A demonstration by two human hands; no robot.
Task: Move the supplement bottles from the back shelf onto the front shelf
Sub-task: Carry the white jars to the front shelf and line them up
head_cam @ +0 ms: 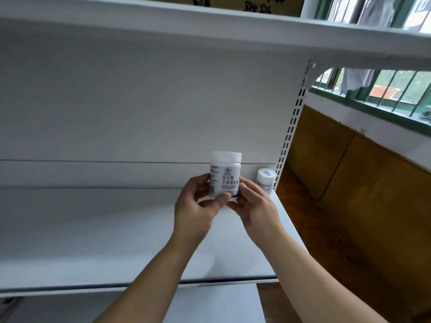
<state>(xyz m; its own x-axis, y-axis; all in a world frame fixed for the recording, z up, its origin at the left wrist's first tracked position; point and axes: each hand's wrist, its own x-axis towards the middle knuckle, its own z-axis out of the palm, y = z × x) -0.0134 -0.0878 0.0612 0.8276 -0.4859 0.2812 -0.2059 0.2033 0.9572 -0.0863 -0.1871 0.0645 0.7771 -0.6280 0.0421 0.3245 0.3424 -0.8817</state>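
Back panel (140,101): flat white sheet metal, matte, two thin horizontal seams low down.
Shelf (93,241): smooth white metal board, dark strip along its front edge, left end cut off by frame.
Upper shelf (210,26): same white metal, seen from below, runs out of frame on both sides.
Wood wall panel (349,171) at right: brown, grained, rectangular sections.
Window (396,89): green bars, pale cloth hanging behind them, outside blown out.
Lower shelf (221,304): only a white slab showing between the forearms.
Cardboard box (256,5) on top: brown, black scrawl, mostly cropped, unreadable.
Slotted upright (291,129): white steel strip, paired rectangular slots.
Left hand (196,210) and right hand (256,206) both hold the supplement bottle (225,173). Left thumb lies across its lower front, right fingers (242,190) curl round the lower right side. The base is hidden behind them.
Supplement bottle: squat white plastic cylinder, wide smooth white cap, upright, in the air over the right end of the shelf. Label is blue-grey print, motion-blurred, not legible.
Second bottle (265,180): smaller, white, round cap with bluish mark, standing in the shelf's back right corner by the upright, lower part hidden by the right hand.
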